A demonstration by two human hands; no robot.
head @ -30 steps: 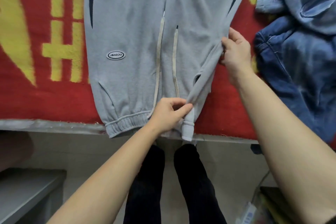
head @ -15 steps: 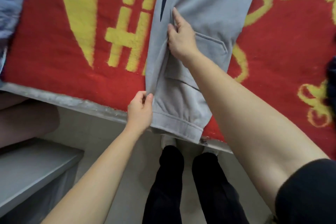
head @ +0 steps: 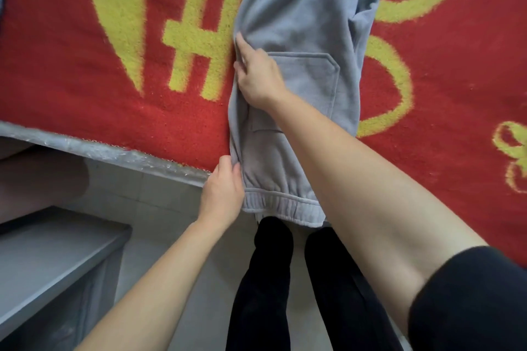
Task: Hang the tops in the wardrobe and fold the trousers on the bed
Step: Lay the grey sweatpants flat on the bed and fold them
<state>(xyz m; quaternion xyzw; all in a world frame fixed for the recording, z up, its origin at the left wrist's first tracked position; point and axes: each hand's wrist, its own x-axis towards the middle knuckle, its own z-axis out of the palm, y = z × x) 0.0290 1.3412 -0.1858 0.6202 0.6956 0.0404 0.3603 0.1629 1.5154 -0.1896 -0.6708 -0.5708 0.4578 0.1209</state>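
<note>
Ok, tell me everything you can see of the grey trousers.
The grey trousers, soft fleece-like jersey, lie along the red-and-yellow blanket, apparently folded lengthwise, patch pocket up. Their elastic waistband overhangs the blanket's edge. The left hand pinches the left edge near the waistband; the right hand presses that edge flat further up.

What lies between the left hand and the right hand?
In the head view, only the folded side edge of the grey trousers runs from the left hand to the right hand.

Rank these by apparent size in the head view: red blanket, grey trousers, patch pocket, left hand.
red blanket
grey trousers
patch pocket and left hand: too alike to rank, and the hand is nearer the camera.
</note>
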